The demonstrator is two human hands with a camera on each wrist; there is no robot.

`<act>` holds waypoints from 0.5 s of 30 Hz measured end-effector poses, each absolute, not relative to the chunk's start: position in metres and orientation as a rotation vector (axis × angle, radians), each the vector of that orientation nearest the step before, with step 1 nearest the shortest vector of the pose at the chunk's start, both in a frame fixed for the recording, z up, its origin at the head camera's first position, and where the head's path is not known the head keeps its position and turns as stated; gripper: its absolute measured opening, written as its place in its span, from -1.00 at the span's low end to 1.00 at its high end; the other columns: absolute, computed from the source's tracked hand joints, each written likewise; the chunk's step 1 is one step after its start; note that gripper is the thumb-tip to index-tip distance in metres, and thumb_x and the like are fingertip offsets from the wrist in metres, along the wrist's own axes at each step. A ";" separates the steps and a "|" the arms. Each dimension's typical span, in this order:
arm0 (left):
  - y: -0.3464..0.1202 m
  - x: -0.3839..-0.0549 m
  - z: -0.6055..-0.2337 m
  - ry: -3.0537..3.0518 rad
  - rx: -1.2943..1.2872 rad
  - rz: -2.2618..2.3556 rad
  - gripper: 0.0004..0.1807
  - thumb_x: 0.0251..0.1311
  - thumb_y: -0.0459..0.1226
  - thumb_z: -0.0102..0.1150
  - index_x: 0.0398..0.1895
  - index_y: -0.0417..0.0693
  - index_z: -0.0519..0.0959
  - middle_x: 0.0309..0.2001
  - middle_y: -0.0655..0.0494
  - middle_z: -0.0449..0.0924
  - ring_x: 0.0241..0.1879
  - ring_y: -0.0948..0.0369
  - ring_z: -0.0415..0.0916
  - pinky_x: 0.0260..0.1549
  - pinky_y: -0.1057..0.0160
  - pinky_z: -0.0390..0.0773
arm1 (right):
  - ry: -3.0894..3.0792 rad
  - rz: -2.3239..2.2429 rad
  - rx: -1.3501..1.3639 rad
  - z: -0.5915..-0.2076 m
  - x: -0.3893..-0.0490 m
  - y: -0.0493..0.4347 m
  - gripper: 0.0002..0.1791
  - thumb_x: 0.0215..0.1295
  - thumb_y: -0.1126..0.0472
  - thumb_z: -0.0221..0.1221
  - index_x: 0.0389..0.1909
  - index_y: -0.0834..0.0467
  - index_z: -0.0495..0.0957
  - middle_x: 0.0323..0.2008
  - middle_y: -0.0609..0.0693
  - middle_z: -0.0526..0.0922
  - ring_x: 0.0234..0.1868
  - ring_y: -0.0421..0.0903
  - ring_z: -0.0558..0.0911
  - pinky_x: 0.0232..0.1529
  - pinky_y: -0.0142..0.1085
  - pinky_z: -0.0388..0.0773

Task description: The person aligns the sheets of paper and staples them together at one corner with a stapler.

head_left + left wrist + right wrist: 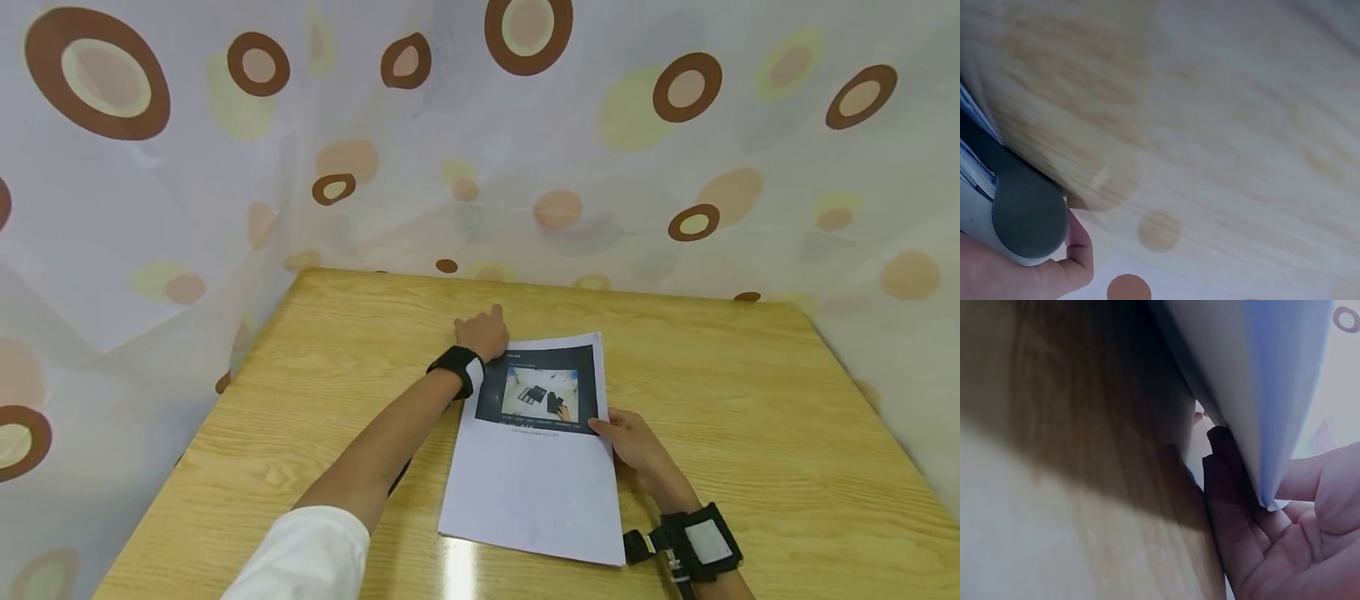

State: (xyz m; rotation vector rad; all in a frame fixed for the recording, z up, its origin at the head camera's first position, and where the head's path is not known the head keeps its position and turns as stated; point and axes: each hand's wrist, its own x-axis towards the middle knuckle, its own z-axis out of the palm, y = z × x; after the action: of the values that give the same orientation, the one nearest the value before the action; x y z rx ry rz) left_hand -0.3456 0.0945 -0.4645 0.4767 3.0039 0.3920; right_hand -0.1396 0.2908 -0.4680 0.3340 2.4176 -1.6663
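Observation:
A stack of paper sheets (532, 492) lies tilted on the wooden table, its top page bearing a dark printed panel (491, 400) with a photo. My left hand (482, 335) is at the top left corner. In the left wrist view, the dark print (1030, 215) curves up beside this hand's bent fingers (1079, 250), which hold the corner. My right hand (633, 442) grips the right edge, thumb on the top page. The right wrist view shows its other fingers (1235, 506) under the raised edge of the sheets (1235, 369).
The wooden table (750, 433) spreads to both sides of the stack. A patterned cloth (465, 108) hangs behind it and along the sides. Black straps sit on both wrists, and the right one (701, 542) carries a small camera near the stack's lower right corner.

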 end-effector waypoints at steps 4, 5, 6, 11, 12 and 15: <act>0.097 -0.347 -0.465 3.007 0.473 0.373 -0.52 0.53 -0.21 -0.25 0.45 -0.05 0.29 -0.01 -0.12 0.64 -0.08 -0.09 0.60 0.12 -0.16 0.31 | 2.418 -1.656 0.361 -0.468 -0.140 0.292 -0.56 0.54 0.25 -0.03 0.28 0.45 0.40 -0.11 0.21 0.69 -0.21 -0.02 0.65 -0.18 -0.19 0.58; 0.097 -0.347 -0.466 3.006 0.469 0.368 -0.52 0.53 -0.21 -0.26 0.45 -0.04 0.29 0.01 -0.11 0.63 -0.07 -0.09 0.60 0.12 -0.16 0.31 | 2.418 -1.656 0.360 -0.469 -0.141 0.292 -0.57 0.54 0.25 -0.03 0.27 0.46 0.41 -0.12 0.21 0.70 -0.22 -0.02 0.65 -0.19 -0.19 0.58; 0.096 -0.348 -0.467 3.008 0.466 0.365 -0.52 0.53 -0.21 -0.25 0.44 -0.03 0.30 0.02 -0.11 0.63 -0.07 -0.08 0.60 0.12 -0.16 0.31 | 2.419 -1.656 0.359 -0.469 -0.141 0.291 -0.57 0.54 0.25 -0.03 0.26 0.46 0.41 -0.13 0.21 0.70 -0.22 -0.02 0.65 -0.19 -0.19 0.58; 0.096 -0.348 -0.470 3.017 0.469 0.372 -0.54 0.51 -0.21 -0.23 0.41 -0.04 0.34 -0.01 -0.10 0.63 -0.11 -0.08 0.61 0.11 -0.17 0.31 | 2.439 -1.657 0.347 -0.469 -0.141 0.290 -0.57 0.54 0.25 -0.03 0.24 0.49 0.40 -0.15 0.22 0.70 -0.26 -0.01 0.66 -0.24 -0.19 0.59; 0.097 -0.349 -0.471 3.019 0.469 0.372 -0.55 0.51 -0.21 -0.22 0.40 -0.04 0.35 -0.01 -0.10 0.62 -0.12 -0.08 0.60 0.11 -0.17 0.30 | 2.444 -1.656 0.344 -0.469 -0.141 0.290 -0.56 0.54 0.25 -0.03 0.25 0.49 0.39 -0.15 0.23 0.69 -0.26 0.00 0.66 -0.24 -0.19 0.59; 0.098 -0.349 -0.471 3.027 0.465 0.363 -0.55 0.52 -0.20 -0.21 0.39 -0.04 0.35 0.00 -0.08 0.62 -0.12 -0.07 0.60 0.11 -0.17 0.30 | 2.449 -1.657 0.350 -0.469 -0.141 0.290 -0.56 0.54 0.25 -0.03 0.26 0.50 0.38 -0.14 0.23 0.69 -0.26 -0.01 0.66 -0.25 -0.20 0.59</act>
State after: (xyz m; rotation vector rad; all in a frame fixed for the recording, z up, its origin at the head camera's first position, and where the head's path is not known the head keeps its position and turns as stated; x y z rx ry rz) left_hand -0.3487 0.0976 -0.4710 0.4650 3.0275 0.3634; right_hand -0.1409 0.2896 -0.4692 0.3502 2.4488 -1.6571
